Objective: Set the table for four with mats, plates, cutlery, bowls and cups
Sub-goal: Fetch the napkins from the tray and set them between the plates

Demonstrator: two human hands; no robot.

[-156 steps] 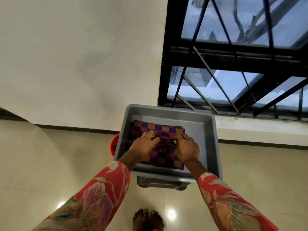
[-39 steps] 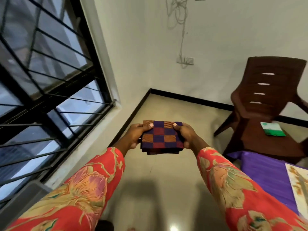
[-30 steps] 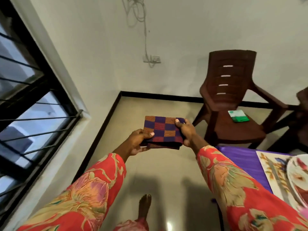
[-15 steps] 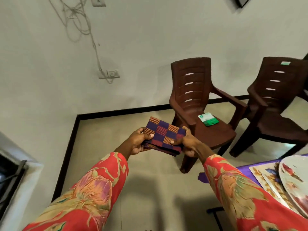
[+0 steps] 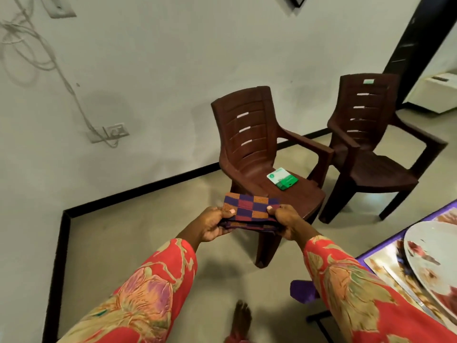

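A folded stack of checked mats [image 5: 249,209], purple, red and orange, is held level in front of me above the floor. My left hand [image 5: 212,225] grips its left end, thumb on top. My right hand [image 5: 288,222] grips its right end the same way. At the far right, a table with a purple cloth [image 5: 303,292] carries a floral placemat [image 5: 388,266] with a white flowered plate [image 5: 435,256] on it.
Two brown plastic armchairs stand by the wall, the nearer chair [image 5: 259,154] with a green and white packet [image 5: 282,178] on its seat, the other chair [image 5: 376,134] to its right. The nearer chair stands just beyond my hands. My bare foot [image 5: 241,318] is on the tiled floor.
I lifted the checked mats from the grey tub by the window and turned right with them. The view has swung from window to chairs, and the table edge has come in.
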